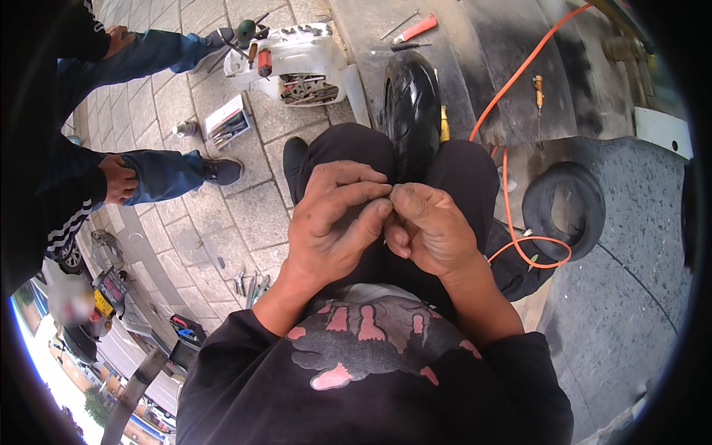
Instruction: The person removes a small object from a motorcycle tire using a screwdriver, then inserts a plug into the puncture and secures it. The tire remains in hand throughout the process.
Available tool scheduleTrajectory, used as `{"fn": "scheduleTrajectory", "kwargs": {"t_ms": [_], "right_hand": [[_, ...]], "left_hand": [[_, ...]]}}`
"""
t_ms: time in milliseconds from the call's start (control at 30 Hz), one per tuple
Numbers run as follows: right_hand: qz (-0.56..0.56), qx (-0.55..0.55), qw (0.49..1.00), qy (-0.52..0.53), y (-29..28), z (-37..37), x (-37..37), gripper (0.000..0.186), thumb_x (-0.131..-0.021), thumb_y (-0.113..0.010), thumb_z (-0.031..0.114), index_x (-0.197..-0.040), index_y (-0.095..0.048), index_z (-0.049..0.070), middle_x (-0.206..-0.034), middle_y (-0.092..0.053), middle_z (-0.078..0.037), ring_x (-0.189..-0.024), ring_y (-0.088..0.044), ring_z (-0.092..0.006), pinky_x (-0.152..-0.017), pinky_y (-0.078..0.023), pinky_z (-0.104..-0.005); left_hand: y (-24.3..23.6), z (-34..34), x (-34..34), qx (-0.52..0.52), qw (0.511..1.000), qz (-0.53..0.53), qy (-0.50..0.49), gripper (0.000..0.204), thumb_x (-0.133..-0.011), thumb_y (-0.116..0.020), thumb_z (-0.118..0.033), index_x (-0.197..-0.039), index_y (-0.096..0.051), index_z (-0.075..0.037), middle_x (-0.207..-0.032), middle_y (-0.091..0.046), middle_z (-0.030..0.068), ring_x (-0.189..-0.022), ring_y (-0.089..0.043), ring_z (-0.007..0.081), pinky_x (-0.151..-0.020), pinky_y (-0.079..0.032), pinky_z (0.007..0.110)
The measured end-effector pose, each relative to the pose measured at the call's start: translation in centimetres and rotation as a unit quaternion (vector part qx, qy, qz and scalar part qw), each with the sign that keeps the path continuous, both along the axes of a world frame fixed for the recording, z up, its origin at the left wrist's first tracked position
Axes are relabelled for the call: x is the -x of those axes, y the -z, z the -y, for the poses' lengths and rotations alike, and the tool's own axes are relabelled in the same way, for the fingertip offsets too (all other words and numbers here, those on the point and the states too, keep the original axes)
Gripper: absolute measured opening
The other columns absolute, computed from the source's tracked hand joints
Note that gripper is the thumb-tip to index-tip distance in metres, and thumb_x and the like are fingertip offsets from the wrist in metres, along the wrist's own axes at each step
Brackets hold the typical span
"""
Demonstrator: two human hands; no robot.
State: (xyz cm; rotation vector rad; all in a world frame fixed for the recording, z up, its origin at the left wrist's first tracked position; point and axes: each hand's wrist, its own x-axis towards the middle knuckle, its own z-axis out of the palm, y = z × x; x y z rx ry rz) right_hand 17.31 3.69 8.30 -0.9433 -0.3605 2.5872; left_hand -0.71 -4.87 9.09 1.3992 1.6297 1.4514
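Observation:
My left hand (331, 222) and my right hand (430, 228) meet above my lap, fingertips almost touching. Each has thumb and fingers pinched together. Whatever lies between them, if anything, is too small to make out. Just beyond my hands a black tyre (412, 111) stands upright between my knees, its lower part hidden by my hands and legs. A yellow-handled tool (444, 124) lies along the tyre's right side.
A white plastic container (297, 48) with metal tools stands at the far left, near a tray of tools (228, 122). A seated person's hand (117, 180) rests on a knee at left. An orange hose (509, 200) runs past a black tyre (564, 211) at right. A red-handled knife (417, 28) lies ahead.

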Motion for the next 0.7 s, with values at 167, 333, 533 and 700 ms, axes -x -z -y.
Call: {"fn": "scheduleTrajectory", "kwargs": {"t_ms": [167, 333, 533, 700], "right_hand": [[0.143, -0.226, 0.962, -0.058, -1.4, -2.2, -1.5, 0.024, -0.109, -0.085, 0.021, -0.114, -0.080, -0.002, -0.085, -0.073, -0.001, -0.067, -0.062, -0.0043, -0.055, -0.046, -0.0222], [0.260, -0.266, 0.914, -0.164, -4.1, -4.4, -1.7, 0.026, -0.106, -0.090, 0.022, -0.107, -0.082, -0.003, -0.086, -0.076, -0.001, -0.064, -0.061, -0.0042, -0.055, -0.046, -0.0221], [0.201, -0.189, 0.941, -0.195, -4.3, -5.7, -2.0, 0.028, -0.104, -0.090, 0.021, -0.106, -0.082, -0.006, -0.085, -0.076, -0.005, -0.062, -0.063, -0.0089, -0.054, -0.049, -0.0240], [0.175, -0.147, 0.955, -0.187, -4.1, -5.8, -2.0, 0.026, -0.105, -0.088, 0.018, -0.107, -0.081, -0.007, -0.083, -0.074, -0.007, -0.064, -0.065, -0.0116, -0.055, -0.051, -0.0257]], "left_hand": [[0.3, -0.6, -0.1, 0.028, 0.999, 0.009, 0.044, 0.027, -0.096, -0.088, -0.001, -0.121, -0.077, -0.001, -0.120, -0.081, 0.0148, -0.105, -0.081, 0.0306, -0.086, -0.065, 0.037], [1.0, -1.4, 0.3, -0.025, 0.989, -0.114, 0.086, 0.032, -0.092, -0.089, 0.001, -0.119, -0.073, -0.002, -0.113, -0.082, 0.0152, -0.097, -0.081, 0.0330, -0.084, -0.065, 0.041], [1.2, -1.9, 0.2, -0.060, 0.983, -0.150, 0.083, 0.035, -0.086, -0.095, -0.005, -0.114, -0.074, -0.005, -0.108, -0.080, 0.0101, -0.092, -0.078, 0.0300, -0.077, -0.060, 0.041], [1.8, -2.1, 0.4, -0.068, 0.983, -0.145, 0.089, 0.036, -0.084, -0.097, -0.009, -0.112, -0.075, -0.005, -0.106, -0.080, 0.0092, -0.091, -0.077, 0.0286, -0.077, -0.060, 0.040]]}}
